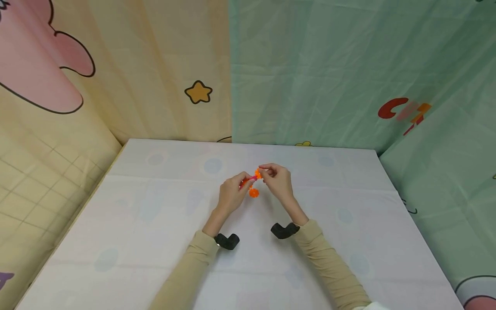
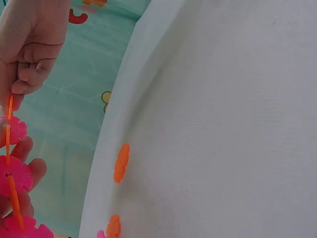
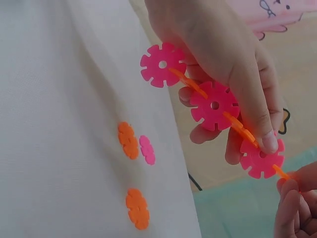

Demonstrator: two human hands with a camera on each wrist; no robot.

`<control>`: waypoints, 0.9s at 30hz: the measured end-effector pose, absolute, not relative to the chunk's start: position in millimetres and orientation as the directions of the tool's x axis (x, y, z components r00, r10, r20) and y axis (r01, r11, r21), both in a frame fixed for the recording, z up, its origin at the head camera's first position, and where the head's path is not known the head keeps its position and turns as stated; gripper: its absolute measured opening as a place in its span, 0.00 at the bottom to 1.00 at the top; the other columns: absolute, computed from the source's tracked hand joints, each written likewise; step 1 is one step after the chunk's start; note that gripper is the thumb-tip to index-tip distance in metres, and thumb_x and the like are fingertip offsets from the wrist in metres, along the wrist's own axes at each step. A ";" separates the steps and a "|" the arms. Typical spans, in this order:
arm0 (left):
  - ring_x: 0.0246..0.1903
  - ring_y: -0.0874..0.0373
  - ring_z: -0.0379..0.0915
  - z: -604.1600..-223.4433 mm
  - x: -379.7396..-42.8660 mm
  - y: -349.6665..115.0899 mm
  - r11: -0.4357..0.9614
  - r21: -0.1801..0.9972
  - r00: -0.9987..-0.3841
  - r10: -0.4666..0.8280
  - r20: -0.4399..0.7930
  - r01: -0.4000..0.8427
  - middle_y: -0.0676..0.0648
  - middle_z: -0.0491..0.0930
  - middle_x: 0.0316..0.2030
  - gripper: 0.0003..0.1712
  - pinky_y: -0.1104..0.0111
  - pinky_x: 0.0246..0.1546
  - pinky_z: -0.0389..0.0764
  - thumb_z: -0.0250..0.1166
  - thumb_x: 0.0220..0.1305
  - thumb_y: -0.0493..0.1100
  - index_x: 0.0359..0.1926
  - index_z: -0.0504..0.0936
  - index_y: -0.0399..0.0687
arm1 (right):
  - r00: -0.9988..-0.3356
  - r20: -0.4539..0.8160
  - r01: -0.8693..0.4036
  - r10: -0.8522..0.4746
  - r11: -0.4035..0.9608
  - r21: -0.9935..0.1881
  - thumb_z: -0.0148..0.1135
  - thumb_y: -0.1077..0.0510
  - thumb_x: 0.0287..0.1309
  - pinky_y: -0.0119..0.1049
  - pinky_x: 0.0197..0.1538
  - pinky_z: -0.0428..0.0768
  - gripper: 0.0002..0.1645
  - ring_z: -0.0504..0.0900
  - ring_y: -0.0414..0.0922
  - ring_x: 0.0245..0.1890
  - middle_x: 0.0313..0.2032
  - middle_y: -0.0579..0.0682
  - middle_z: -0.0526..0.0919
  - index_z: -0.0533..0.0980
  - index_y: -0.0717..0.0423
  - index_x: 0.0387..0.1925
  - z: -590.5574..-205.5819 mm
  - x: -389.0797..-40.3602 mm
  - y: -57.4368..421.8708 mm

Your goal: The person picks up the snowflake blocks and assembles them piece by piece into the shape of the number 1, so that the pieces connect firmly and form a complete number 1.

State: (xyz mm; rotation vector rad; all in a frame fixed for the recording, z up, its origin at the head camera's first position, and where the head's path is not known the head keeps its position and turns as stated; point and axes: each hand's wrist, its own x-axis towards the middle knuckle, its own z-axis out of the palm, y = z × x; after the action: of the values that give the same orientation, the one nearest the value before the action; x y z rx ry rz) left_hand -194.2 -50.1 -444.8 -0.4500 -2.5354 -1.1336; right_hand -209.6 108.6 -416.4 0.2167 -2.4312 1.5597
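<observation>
A chain of notched plastic snowflake discs, pink discs (image 3: 214, 105) alternating with thin edge-on orange ones, slants across the right wrist view. My left hand (image 1: 232, 191) grips this chain, its thumb on the pink disc (image 3: 257, 161) nearest the right hand. At that end, my right hand (image 1: 280, 181) pinches an orange disc (image 1: 258, 173) between thumb and fingertips; it meets the last pink disc's edge. How deep the slots engage, I cannot tell. Below the hands, loose orange discs (image 3: 137, 208) and a pink disc (image 3: 147, 149) lie on the table.
A pale cloth covers the table (image 1: 155, 224). Behind it hang a cream curtain (image 1: 166, 51) and a green curtain (image 1: 310, 64). Black wrist mounts (image 1: 284, 231) sit at both sleeves. In the left wrist view, two loose orange discs (image 2: 121, 162) stand out against the cloth.
</observation>
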 end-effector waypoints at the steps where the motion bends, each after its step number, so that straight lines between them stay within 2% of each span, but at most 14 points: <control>1: 0.16 0.62 0.61 -444.9 -194.5 -50.0 0.636 0.652 -0.895 0.149 0.421 0.412 0.51 0.78 0.20 0.11 0.73 0.19 0.61 0.62 0.65 0.49 0.38 0.82 0.47 | -0.959 0.283 -0.251 0.015 0.415 -0.874 0.64 0.60 0.59 0.26 0.20 0.70 0.09 0.76 0.40 0.18 0.24 0.60 0.83 0.84 0.61 0.38 -416.7 -209.5 107.7; 6: 0.16 0.63 0.62 -447.9 -195.3 -50.8 0.661 0.635 -0.897 0.139 0.420 0.400 0.51 0.80 0.22 0.11 0.73 0.20 0.62 0.63 0.64 0.51 0.37 0.83 0.48 | -0.963 0.266 -0.223 0.052 0.409 -0.885 0.64 0.61 0.59 0.26 0.19 0.67 0.08 0.74 0.37 0.16 0.22 0.58 0.81 0.84 0.60 0.37 -420.8 -208.9 103.3; 13: 0.17 0.63 0.64 -450.3 -194.6 -52.3 0.663 0.633 -0.893 0.127 0.431 0.400 0.51 0.80 0.22 0.11 0.73 0.21 0.63 0.63 0.64 0.50 0.36 0.83 0.48 | -0.968 0.238 -0.189 0.085 0.379 -0.906 0.63 0.62 0.58 0.26 0.18 0.65 0.08 0.76 0.43 0.17 0.21 0.58 0.80 0.84 0.61 0.37 -427.1 -208.2 98.4; 19: 0.17 0.63 0.64 -451.8 -194.9 -53.0 0.661 0.639 -0.896 0.119 0.428 0.393 0.51 0.80 0.22 0.11 0.73 0.21 0.63 0.63 0.64 0.50 0.36 0.84 0.48 | -0.973 0.207 -0.155 0.101 0.375 -0.914 0.62 0.61 0.59 0.26 0.18 0.68 0.09 0.78 0.46 0.18 0.21 0.56 0.80 0.83 0.62 0.39 -428.2 -205.9 95.8; 27: 0.17 0.63 0.65 -451.0 -197.2 -53.1 0.650 0.649 -0.896 0.117 0.429 0.395 0.51 0.80 0.22 0.10 0.73 0.21 0.63 0.64 0.63 0.49 0.36 0.84 0.48 | -0.982 0.162 -0.123 0.092 0.335 -0.934 0.63 0.62 0.59 0.26 0.20 0.70 0.09 0.72 0.36 0.15 0.23 0.61 0.80 0.83 0.62 0.39 -421.2 -207.2 96.4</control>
State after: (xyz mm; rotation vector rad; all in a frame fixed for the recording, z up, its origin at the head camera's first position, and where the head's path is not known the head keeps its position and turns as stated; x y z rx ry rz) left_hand -197.2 -53.1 -451.0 -0.4064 -2.5214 -1.1114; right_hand -207.2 96.4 -421.2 0.0284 -2.4090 1.7114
